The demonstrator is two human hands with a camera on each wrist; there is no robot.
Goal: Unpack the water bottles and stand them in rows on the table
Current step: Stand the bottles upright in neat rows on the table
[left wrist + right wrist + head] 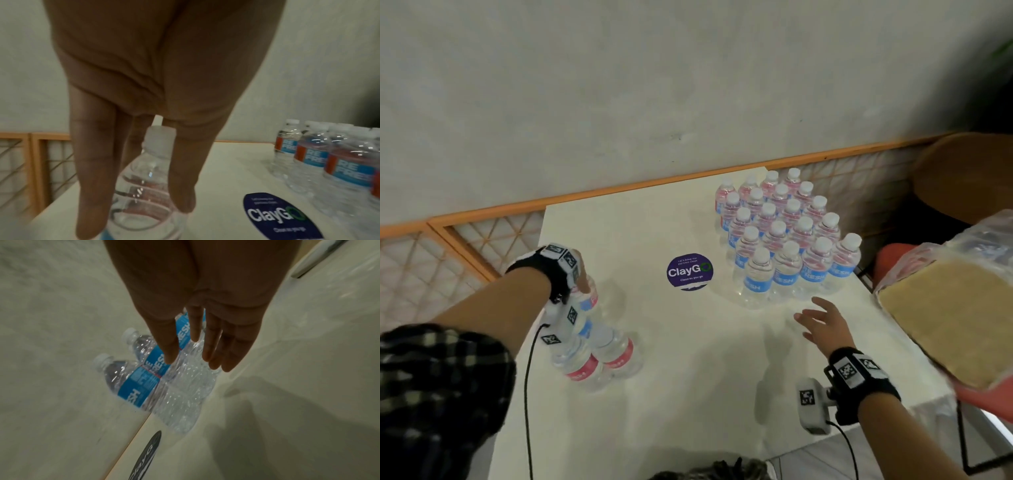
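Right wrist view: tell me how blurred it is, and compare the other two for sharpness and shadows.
Right wrist view: dim and smeared, though the open right hand casts a clear shadow on the white table. Left wrist view: softly blurred left hand, readable round purple ClayGo sticker. Head view: sharpest, edges bowed by wide-angle distortion.

Plaid sleeve (431, 370), black wrist straps (859, 383), white marker-tagged camera blocks (811, 404), apparently black cables (527, 394)

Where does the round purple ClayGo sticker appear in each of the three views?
Head: the ClayGo sticker lies mid-table, left of the block of standing bottles.
Left wrist: lower right, in front of the bottles.
Right wrist: bottom edge, dark and cut off.
Shared landmark: the white table.
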